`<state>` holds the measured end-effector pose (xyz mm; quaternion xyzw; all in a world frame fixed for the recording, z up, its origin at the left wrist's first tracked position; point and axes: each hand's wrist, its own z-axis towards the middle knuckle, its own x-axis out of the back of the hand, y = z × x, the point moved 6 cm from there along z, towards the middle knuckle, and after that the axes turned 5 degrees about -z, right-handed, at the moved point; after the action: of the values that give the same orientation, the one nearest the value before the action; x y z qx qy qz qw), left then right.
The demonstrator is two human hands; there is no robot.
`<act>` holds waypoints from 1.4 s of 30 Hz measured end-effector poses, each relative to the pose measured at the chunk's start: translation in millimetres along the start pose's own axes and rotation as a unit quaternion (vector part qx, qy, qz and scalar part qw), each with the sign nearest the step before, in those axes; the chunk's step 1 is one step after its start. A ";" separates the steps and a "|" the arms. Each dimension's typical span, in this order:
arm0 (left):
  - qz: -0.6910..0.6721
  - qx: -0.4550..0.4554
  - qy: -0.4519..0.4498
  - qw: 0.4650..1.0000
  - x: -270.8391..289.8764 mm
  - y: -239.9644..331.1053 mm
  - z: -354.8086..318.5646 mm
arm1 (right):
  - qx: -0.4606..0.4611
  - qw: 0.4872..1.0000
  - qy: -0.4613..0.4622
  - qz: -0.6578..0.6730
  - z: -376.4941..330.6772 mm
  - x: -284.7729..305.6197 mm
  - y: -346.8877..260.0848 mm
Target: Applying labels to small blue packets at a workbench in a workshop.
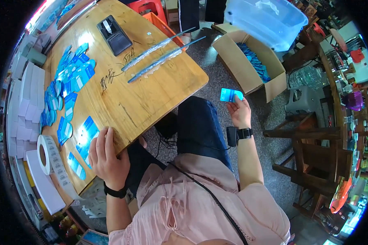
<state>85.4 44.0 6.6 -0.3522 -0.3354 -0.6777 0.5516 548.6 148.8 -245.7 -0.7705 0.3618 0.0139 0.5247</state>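
In my right hand (240, 112) is a small blue card (228, 95), pinched at its rounded end, out past the table's right edge. My left hand (108, 159) lies on the near edge of the wooden table (159, 98), with its fingers stretched out flat. Its fingertips are beside or on a blue card (86, 136); the exact contact is hard to see. Another blue card (76, 166) lies just left of that hand. A spread pile of similar blue cards (71, 73) covers the table's left part.
An open cardboard box (274, 87) on the floor holds many blue cards, with a translucent plastic bin (268, 20) behind it. A label roll (45, 155), white boxes (26, 94), a black tray (114, 35) and two wrapped rods (163, 61) surround the work area. A wooden chair (306, 155) stands right.
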 end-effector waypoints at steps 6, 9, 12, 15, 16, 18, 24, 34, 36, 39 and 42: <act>-0.004 0.005 -0.003 1.000 -0.3 -0.8 1.0 | 0.070 0.998 -0.006 -0.007 -8.9 -10.3 -15.6; -0.004 0.006 -0.005 1.000 -0.5 -0.8 1.2 | 0.134 0.991 0.002 -0.019 -15.0 -19.9 -22.7; 0.005 0.000 -0.001 1.000 -0.2 -0.8 1.8 | 0.212 0.977 -0.021 -0.017 -22.2 -32.3 -29.5; 0.013 -0.006 0.000 1.000 0.3 0.0 2.1 | 0.217 0.976 -0.025 -0.005 -19.0 -36.9 -29.0; 0.014 0.001 -0.003 1.000 -0.1 -0.5 2.2 | 0.212 0.977 -0.005 -0.004 -14.9 -34.5 -28.1; 0.012 -0.009 0.002 1.000 -0.5 0.9 3.2 | 0.191 0.981 -0.008 -0.022 -1.4 -34.9 -22.7; 0.020 -0.008 -0.006 1.000 -0.9 1.1 4.0 | 0.118 0.982 0.039 -0.142 54.4 -28.2 21.0; 0.013 -0.010 -0.002 1.000 -0.6 2.1 6.5 | -0.018 0.966 -0.025 -0.257 111.8 -8.3 73.6; 0.009 -0.012 0.000 1.000 -0.4 2.8 6.9 | -0.034 0.970 -0.027 -0.241 103.8 6.3 73.7; 0.010 -0.007 0.006 1.000 -1.3 3.0 6.7 | -0.056 0.974 -0.026 -0.220 85.4 23.8 63.8; 0.024 0.002 0.019 1.000 -0.2 2.5 5.7 | -0.058 0.979 -0.032 -0.193 57.3 24.3 47.4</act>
<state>88.5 48.5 9.6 -0.3458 -0.3173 -0.6706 0.5745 559.9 173.6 -319.1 -0.8543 0.1880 -0.0422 0.4828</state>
